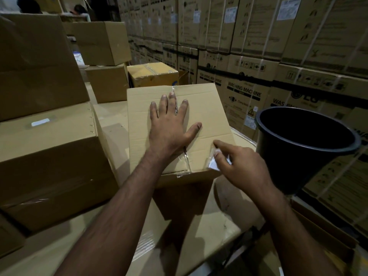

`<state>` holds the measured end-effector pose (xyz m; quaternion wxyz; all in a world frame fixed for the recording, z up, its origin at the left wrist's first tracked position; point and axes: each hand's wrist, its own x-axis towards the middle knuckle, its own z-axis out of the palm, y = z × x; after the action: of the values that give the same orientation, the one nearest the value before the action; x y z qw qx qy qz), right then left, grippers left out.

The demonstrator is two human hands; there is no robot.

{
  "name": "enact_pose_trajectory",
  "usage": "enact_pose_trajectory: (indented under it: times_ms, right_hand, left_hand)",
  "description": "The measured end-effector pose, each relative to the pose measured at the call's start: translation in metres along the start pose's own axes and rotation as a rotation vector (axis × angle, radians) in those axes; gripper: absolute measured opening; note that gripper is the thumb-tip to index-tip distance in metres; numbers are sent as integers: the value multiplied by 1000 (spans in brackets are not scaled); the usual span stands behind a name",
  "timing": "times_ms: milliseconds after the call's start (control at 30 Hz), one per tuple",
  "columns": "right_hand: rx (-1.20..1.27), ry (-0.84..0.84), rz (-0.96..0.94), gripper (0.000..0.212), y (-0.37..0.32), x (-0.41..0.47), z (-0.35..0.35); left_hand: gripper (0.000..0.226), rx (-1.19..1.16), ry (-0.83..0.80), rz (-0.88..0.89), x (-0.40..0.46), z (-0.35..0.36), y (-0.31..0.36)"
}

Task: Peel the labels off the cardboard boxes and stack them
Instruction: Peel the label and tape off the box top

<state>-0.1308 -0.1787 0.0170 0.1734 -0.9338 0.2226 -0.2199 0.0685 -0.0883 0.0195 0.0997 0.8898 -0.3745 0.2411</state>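
Forearms: two bare forearms are reaching forward from the bottom edge, nearest the camera, over a spread of flat cardboard.
Left hand [171,124]: lying palm down on top of the cardboard box [201,108], fingers [162,105] spread wide and straight, pressing on it and gripping nothing.
Right hand [239,166]: working at the box's near right corner, thumb and forefinger curling to pinch the label [214,166].
Label: a small white slip under clear film, sitting at the near right corner of the box top, partly covered by the right hand; whether any edge is lifting cannot be told.
Cardboard box: standing in the middle, turned slightly askew, its top flaps closed, with clear tape [186,160] running along the centre seam and over the near edge.
Left stack [45,156]: large plain boxes piling up just beside the central box, one showing a small white label [40,122] on its top.
Black bucket [298,144]: sitting to the right, near the right hand, tilting with its open mouth facing the camera.
Printed cartons [245,96]: stacking in rows behind, marked "WASHING MACHINE".
Yellowish box [152,73]: resting just behind the central box.
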Motion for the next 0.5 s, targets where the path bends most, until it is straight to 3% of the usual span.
enact_pose_trajectory:
  times_ms: [167, 300, 400, 500]
  right_hand:
    - [23, -134, -30, 50, -8, -8, 4]
    - [6, -121, 26, 34, 2, 11, -1]
    - [-36, -210, -2, 25, -2, 0, 4]
    - [3, -209, 42, 27, -3, 3, 2]
  left_hand:
    - [85, 9, 23, 1, -4, 0, 2]
    - [85, 17, 42, 0, -6, 1, 3]
    - [85, 15, 44, -1, -7, 0, 4]
    - [85, 23, 45, -6, -8, -1, 5]
